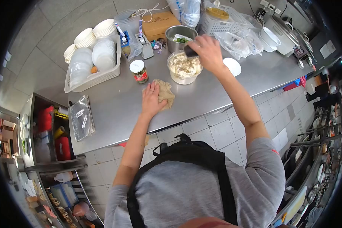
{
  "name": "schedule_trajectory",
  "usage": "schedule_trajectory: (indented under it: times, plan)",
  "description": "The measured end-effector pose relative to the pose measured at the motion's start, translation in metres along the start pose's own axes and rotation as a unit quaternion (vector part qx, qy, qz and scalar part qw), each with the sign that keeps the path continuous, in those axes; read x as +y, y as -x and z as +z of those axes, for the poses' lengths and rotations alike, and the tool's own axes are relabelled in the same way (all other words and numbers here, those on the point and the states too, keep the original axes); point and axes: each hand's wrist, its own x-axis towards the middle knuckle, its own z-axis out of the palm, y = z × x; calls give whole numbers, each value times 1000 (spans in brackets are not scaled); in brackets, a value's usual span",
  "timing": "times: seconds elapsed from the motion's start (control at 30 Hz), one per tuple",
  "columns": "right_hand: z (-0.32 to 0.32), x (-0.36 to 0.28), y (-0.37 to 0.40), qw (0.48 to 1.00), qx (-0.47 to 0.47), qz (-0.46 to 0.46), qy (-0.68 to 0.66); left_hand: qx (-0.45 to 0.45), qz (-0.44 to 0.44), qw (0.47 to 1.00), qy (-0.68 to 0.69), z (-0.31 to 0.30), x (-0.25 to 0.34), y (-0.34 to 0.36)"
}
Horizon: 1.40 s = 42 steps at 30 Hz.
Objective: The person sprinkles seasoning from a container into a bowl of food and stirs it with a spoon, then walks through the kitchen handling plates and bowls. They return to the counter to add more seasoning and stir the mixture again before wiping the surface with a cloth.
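My right hand (208, 51) is wrapped round a small dark container (190, 51), tilted over a clear round tub (184, 79). Inside the tub is a pale creamy mixture (183, 65) with brownish specks on top. My left hand (152, 99) lies with fingers spread on a crumpled beige cloth (165, 94) on the steel table. Just behind that hand stands a glass jar (140, 72) with a white lid. A metal pot (172, 46) holding something green sits behind the tub.
A white basket (116, 68) of plastic lids and bowls stands at the left, with a plastic-covered sheet (81, 117) nearer the table's left edge. Right of the tub are a white lid (232, 67) and plastic bags (239, 42). A cardboard box (160, 25) is at the back.
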Motion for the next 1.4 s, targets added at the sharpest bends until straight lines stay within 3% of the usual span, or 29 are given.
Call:
schedule_trajectory:
  times: [0.1,0.13,0.23,0.27,0.37,0.4,0.5,0.53,0.63,0.77,0.87,0.97,1.0,1.1,1.13,1.23,1.27,1.37,1.4]
  plan:
    - [-19,-7,-1,990,99,104,-14,32,15,999,4,0,5,1]
    - [-3,1,3,998,40,-44,-24,19,20,1000,3,1,7,6]
    - [-2,0,-2,998,46,42,-1,11,34,999,-2,-1,5,-6]
    - [0,-2,-6,992,90,85,2,10,30,999,0,0,5,-5]
    - [23,1,-7,996,-17,-76,34,6,26,1000,3,3,4,0]
    - [21,-2,-9,997,-33,-58,40,6,28,1000,3,1,4,-2]
    - [9,-3,-16,993,57,100,27,7,22,1000,6,-1,6,-2]
    - [10,-5,-14,993,67,87,33,11,23,1000,7,1,5,-1]
    - [18,-3,-4,998,-36,-33,47,13,30,999,6,1,4,-1]
    - [21,-7,0,993,33,96,57,12,23,1000,10,2,6,-3]
    - [19,-5,5,997,-3,20,79,-1,25,1000,1,0,4,-3]
    - [15,-10,2,987,61,132,61,2,23,1000,-1,1,6,-5]
    - [14,-9,7,995,-20,61,75,2,23,1000,-3,0,5,-3]
    - [16,-12,10,991,-23,101,80,-1,28,1000,-2,-1,5,-5]
    - [16,-12,9,986,21,159,53,3,29,1000,0,0,4,-6]
    - [14,-16,11,992,-56,64,98,5,31,999,5,1,3,-2]
    - [13,-18,11,990,-56,73,107,4,33,999,5,2,3,-2]
    - [12,-22,7,974,-12,221,39,8,35,999,6,1,3,-5]
    - [10,-28,7,966,-48,255,13,5,35,999,5,2,2,-3]
